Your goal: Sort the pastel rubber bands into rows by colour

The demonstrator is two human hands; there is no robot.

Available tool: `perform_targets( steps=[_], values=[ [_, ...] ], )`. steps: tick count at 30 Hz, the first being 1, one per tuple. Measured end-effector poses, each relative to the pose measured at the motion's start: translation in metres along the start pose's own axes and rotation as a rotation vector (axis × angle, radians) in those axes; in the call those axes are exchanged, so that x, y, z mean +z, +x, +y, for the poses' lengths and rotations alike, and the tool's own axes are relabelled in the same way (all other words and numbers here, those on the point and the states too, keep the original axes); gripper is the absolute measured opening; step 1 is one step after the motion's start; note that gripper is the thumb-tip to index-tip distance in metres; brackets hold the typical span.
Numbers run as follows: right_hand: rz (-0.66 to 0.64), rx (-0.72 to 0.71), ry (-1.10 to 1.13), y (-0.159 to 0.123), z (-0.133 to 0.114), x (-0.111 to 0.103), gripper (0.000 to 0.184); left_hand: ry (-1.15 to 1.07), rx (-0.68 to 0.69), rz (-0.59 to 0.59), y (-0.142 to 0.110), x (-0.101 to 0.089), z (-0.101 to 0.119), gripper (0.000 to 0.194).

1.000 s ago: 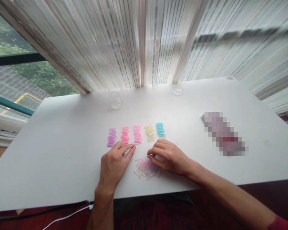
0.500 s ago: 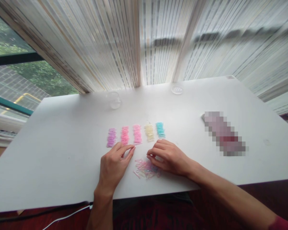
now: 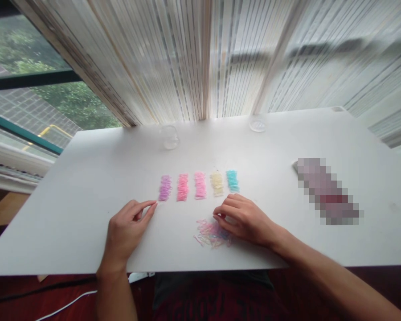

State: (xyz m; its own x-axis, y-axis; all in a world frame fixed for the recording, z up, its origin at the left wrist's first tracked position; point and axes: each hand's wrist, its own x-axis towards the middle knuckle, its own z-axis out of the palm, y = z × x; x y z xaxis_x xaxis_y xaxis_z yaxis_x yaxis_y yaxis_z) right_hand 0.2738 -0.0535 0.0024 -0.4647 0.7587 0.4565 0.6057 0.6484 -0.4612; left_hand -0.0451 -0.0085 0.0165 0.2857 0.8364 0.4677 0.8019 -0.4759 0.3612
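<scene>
Looking down from the head view, five short rows of small bands stand side by side on the white surface point(image 3: 87, 200): from left to right, a purple row point(image 3: 165, 188), a deep pink row point(image 3: 182, 187), a light pink row point(image 3: 200, 185), a yellow row point(image 3: 217, 184) and a turquoise row point(image 3: 232, 181). Nearer the person lies a loose pile point(image 3: 211, 234) of bands in mixed colours, pink, pale yellow and blue among them, well apart from the purple row.

The left hand point(image 3: 127, 229) has thumb and forefinger pressed together at the near end of the purple row; whether a band is pinched between the tips is too small to tell. The right hand point(image 3: 245, 218) is curled, its thumb and forefinger bent toward each other at the upper right of the pile, covering part of it. I cannot tell whether those tips meet or hold anything. Its knuckles are just below the turquoise row.

Toward the far edge are a clear cup point(image 3: 170, 139) on the left and a clear lid point(image 3: 258, 125) farther right. A pixelated item point(image 3: 327, 191) lies aslant on the right. Behind the surface hangs a striped curtain point(image 3: 160, 58), with a window point(image 3: 63, 96) at the left showing greenery and a yellow rail outside. A white cable point(image 3: 68, 305) runs below the near edge.
</scene>
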Motion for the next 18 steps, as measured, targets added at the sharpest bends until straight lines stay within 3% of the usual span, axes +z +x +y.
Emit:
perform_targets(
  steps=[18],
  values=[
    [-0.017,0.006,0.006,-0.0005,0.0005,-0.0004,0.015,-0.005,-0.062,-0.019,0.0002,0.0095,-0.0004,0.02]
  ],
)
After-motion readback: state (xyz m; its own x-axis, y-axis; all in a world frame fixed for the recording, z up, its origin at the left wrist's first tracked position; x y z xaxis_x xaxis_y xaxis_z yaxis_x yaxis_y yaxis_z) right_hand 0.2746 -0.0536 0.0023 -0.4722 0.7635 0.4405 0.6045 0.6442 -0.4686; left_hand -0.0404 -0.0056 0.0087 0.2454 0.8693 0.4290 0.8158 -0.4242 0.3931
